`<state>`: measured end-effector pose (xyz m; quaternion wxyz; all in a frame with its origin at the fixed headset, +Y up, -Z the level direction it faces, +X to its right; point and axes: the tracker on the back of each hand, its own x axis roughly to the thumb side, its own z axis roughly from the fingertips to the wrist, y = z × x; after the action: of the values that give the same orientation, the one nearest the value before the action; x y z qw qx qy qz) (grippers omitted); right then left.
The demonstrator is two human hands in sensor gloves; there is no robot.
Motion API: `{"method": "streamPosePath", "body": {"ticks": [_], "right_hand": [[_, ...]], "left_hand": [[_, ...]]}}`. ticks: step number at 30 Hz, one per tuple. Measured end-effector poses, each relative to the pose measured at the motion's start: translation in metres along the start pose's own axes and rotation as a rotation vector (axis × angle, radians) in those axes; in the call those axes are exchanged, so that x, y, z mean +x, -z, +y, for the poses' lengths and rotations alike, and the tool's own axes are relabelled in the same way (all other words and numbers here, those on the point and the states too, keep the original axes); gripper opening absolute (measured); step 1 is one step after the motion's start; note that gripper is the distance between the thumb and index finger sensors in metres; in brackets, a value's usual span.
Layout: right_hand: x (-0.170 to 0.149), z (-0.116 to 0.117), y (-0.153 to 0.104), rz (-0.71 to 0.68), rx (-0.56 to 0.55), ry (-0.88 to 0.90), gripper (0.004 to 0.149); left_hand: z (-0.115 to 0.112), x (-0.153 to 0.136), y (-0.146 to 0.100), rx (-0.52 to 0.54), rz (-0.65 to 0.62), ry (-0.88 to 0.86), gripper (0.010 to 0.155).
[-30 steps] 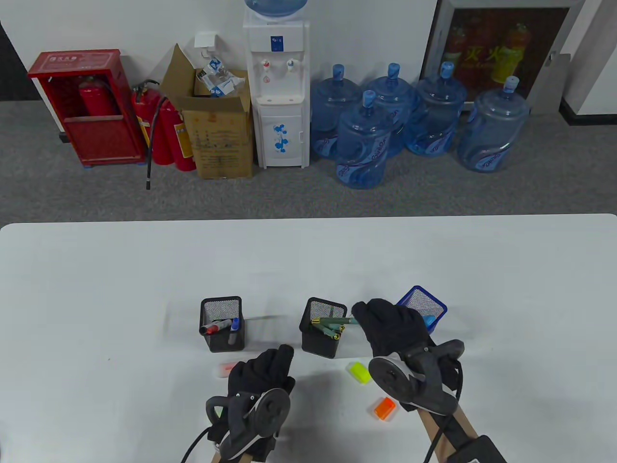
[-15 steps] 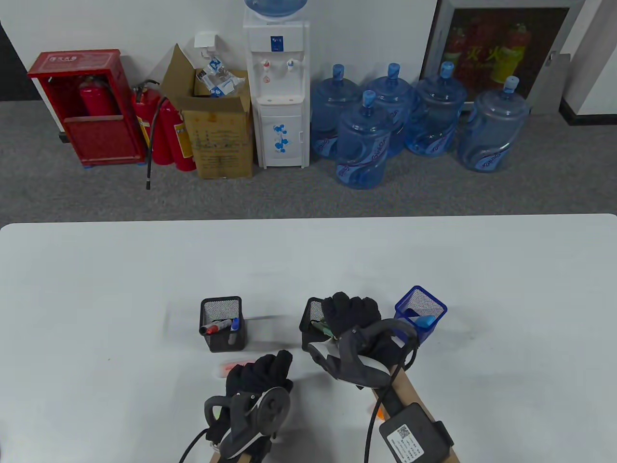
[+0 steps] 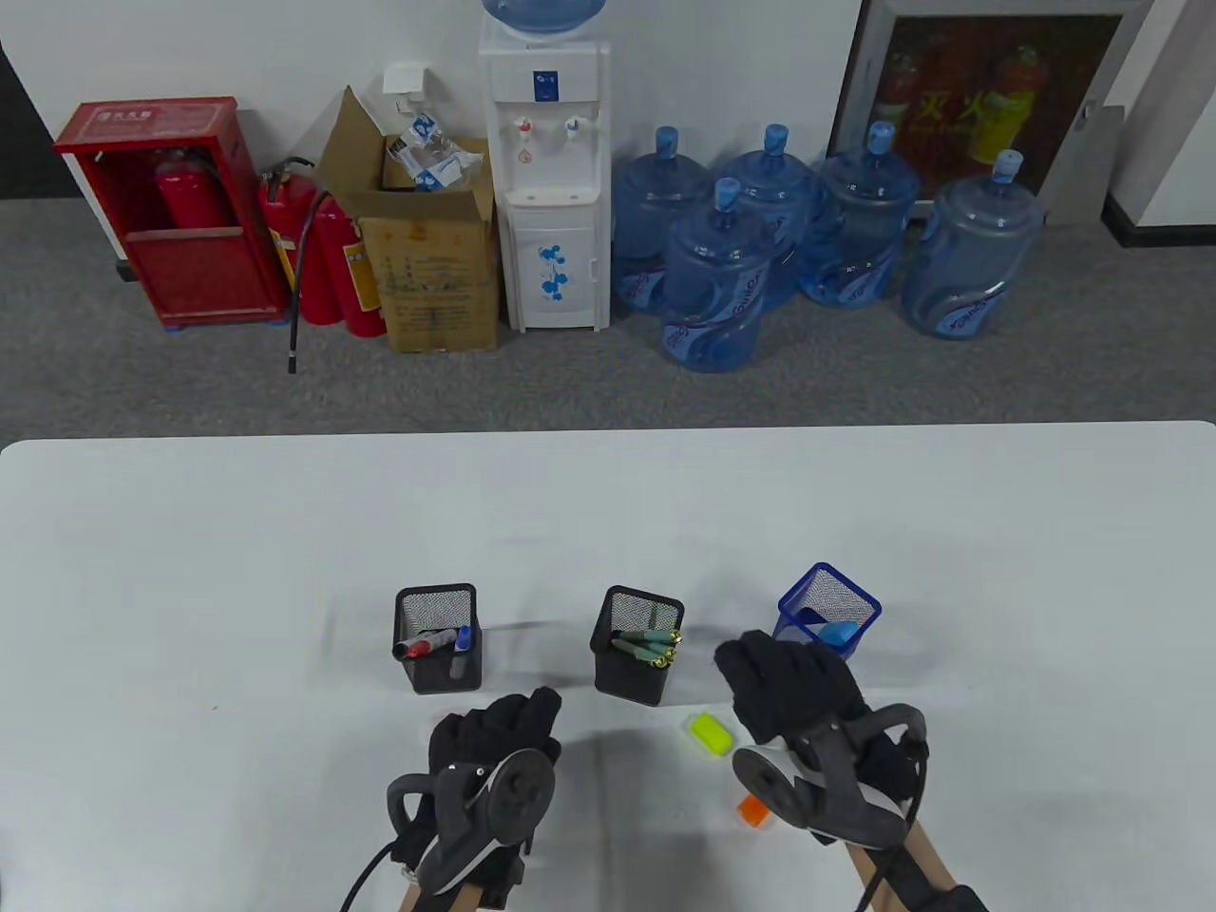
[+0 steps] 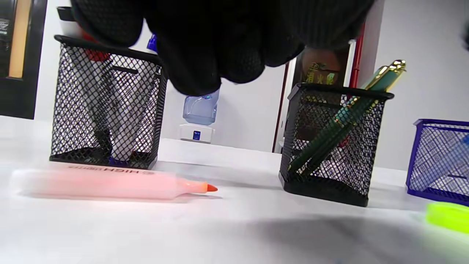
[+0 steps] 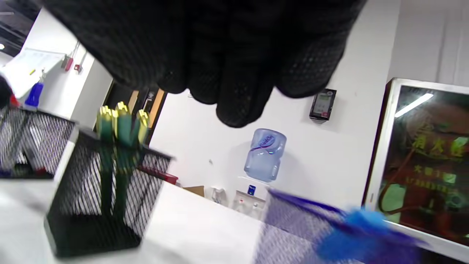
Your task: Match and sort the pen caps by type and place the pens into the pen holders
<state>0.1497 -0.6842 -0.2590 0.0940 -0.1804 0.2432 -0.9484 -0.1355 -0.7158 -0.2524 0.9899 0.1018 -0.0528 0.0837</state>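
Note:
Three mesh holders stand in a row: a black one (image 3: 437, 638) with a red and a blue marker, a middle black one (image 3: 638, 648) with several green pens (image 3: 648, 646), and a blue one (image 3: 828, 606) with a blue highlighter. An uncapped orange highlighter (image 4: 102, 183) lies on the table in front of the left holder; my left hand (image 3: 508, 722) hovers over it and hides it in the table view. My right hand (image 3: 765, 670) hangs empty between the middle and blue holders. A yellow cap (image 3: 711, 733) lies beside it, and an orange cap (image 3: 753, 810) peeks out under its tracker.
The white table (image 3: 190, 570) stretches wide behind the holders. Beyond its far edge are water bottles, a dispenser, a cardboard box and fire extinguishers on the floor.
My right hand let the green pen go into the middle holder and drew back to the right. My left hand slid back a little and now covers the orange highlighter.

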Motion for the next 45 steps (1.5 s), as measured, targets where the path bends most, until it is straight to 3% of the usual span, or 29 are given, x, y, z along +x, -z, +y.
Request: {"method": "streamPosePath", "body": {"ticks": [7,9,12,14,17,24,29,39,45], "right_hand": [[-0.024,0.045,-0.03,0.085,0.132,0.115,0.051],[-0.028,0.046,-0.034,0.068,0.118,0.037,0.051],[-0.033,0.045,-0.037,0.098,0.118,0.084,0.051],[-0.035,0.046,-0.037,0.103,0.119,0.082,0.05],[-0.034,0.049,-0.037,0.098,0.134,0.07,0.05],[-0.032,0.05,-0.037,0.093,0.159,0.062,0.05],[-0.032,0.048,-0.037,0.091,0.165,0.055,0.05],[-0.03,0.048,-0.037,0.087,0.174,0.053,0.05],[-0.029,0.049,-0.036,0.087,0.18,0.057,0.05]], "left_hand": [[0.001,0.004,0.011,-0.107,-0.009,0.191,0.054],[0.004,0.001,0.011,-0.165,-0.017,0.232,0.055],[0.006,-0.007,0.01,-0.26,-0.064,0.339,0.059],[0.006,-0.015,0.008,-0.291,-0.107,0.502,0.065],[0.007,-0.02,0.007,-0.35,-0.132,0.568,0.075],[-0.015,-0.017,0.001,-0.417,-0.188,0.687,0.083],[-0.028,-0.017,-0.004,-0.429,-0.198,0.699,0.076],[-0.032,-0.013,-0.006,-0.446,-0.227,0.686,0.066],[-0.004,0.012,0.004,-0.331,-0.207,0.449,0.065]]}}
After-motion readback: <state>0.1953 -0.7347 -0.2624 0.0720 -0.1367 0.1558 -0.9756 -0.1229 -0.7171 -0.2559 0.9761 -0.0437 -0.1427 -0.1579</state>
